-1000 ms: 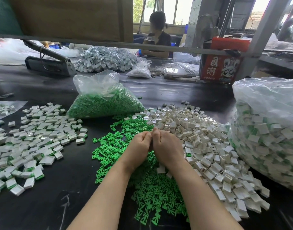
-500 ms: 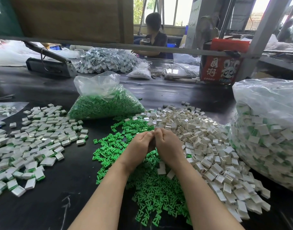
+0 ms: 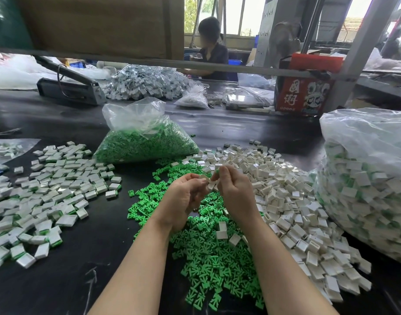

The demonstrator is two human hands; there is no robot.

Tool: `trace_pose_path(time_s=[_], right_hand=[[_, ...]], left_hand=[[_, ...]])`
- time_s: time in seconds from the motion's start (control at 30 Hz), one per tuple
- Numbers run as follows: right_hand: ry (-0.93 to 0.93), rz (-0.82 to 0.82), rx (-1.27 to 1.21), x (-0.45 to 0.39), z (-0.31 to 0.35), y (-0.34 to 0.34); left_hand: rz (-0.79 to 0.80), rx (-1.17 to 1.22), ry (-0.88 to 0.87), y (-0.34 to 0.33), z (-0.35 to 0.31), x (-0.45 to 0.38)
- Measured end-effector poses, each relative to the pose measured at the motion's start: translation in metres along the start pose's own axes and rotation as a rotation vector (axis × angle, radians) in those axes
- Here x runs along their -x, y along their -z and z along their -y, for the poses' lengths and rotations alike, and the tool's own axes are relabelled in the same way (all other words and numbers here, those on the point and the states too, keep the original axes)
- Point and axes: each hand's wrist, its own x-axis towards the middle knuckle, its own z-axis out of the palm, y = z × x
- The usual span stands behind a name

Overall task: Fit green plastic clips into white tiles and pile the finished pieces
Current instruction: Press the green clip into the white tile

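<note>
My left hand (image 3: pixel 183 198) and my right hand (image 3: pixel 234 192) are raised close together over a heap of loose green clips (image 3: pixel 206 253). Between their fingertips sits a white tile (image 3: pixel 211 184), pinched from both sides. A bit of green shows at my right fingertips, with another white piece above it. To the right lies a big heap of empty white tiles (image 3: pixel 292 201). On the left spreads a pile of finished white pieces with green edges (image 3: pixel 47 192).
A clear bag of green clips (image 3: pixel 142 137) stands behind the hands. A large clear bag of finished pieces (image 3: pixel 365 183) fills the right edge. Further back are a sealing tool (image 3: pixel 67 85), a red carton (image 3: pixel 306 87) and another person at the far bench.
Both hands have lifted off the clip heap and turned palms inward. Their fingers have loosened from tight fists, so the white tile between them shows.
</note>
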Motion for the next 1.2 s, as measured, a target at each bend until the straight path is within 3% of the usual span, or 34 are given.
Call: trace_pose_path(time_s=[0.4, 0.57, 0.67, 0.9, 1.2], right_hand=[[-0.126, 0.146, -0.288, -0.001, 0.001, -0.001], [-0.152, 0.176, -0.359, -0.001, 0.002, 0.0], [-0.149, 0.191, -0.36, -0.001, 0.004, 0.0], [-0.166, 0.23, -0.413, 0.002, 0.009, 0.001], [-0.149, 0.234, -0.379, 0.002, 0.01, 0.001]], left_hand=[[0.11, -0.162, -0.102, -0.008, -0.003, 0.006], [0.078, -0.164, -0.104, -0.008, -0.002, 0.007], [0.041, -0.165, -0.09, -0.007, 0.0, 0.007], [0.145, -0.207, -0.113, -0.005, -0.001, 0.006], [0.055, -0.391, -0.016, -0.011, -0.001, 0.009]])
